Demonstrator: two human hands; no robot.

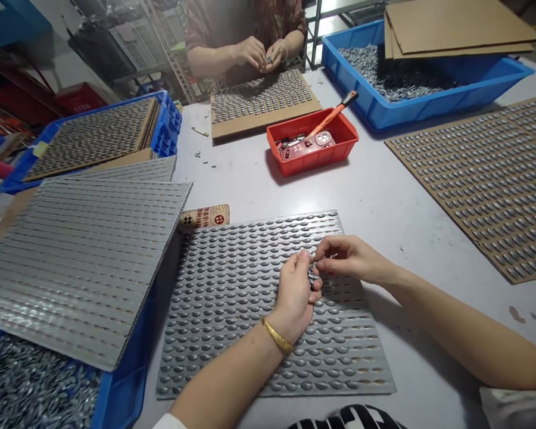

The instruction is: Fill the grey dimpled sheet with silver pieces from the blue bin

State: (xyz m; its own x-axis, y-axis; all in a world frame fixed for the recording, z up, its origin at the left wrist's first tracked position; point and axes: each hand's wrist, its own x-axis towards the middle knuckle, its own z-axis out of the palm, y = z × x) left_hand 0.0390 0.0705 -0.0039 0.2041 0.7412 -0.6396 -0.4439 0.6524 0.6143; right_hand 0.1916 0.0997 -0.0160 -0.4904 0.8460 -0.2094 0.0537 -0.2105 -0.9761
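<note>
Over a grey slotted board (375, 363) that carries rows of small dark leaf-shaped metal pieces (232, 286), both of my hands meet. My left hand (297, 286), with a gold bracelet at the wrist, is curled round a small bunch of the same metal pieces (312, 274). Thumb and fingertips of my right hand (343, 256) are pinched together at that bunch; whether a piece sits between them is too small to tell. Slots along the board's right side show without pieces.
Left, grey boards (80, 250) lie over a blue bin (125, 387) of loose pieces. A red tray (312, 155) holds a phone and an orange-handled tool. A filled brown board (486, 185) lies right, a blue bin (438, 110) behind. Opposite, a person's hands (263, 56) work over another board.
</note>
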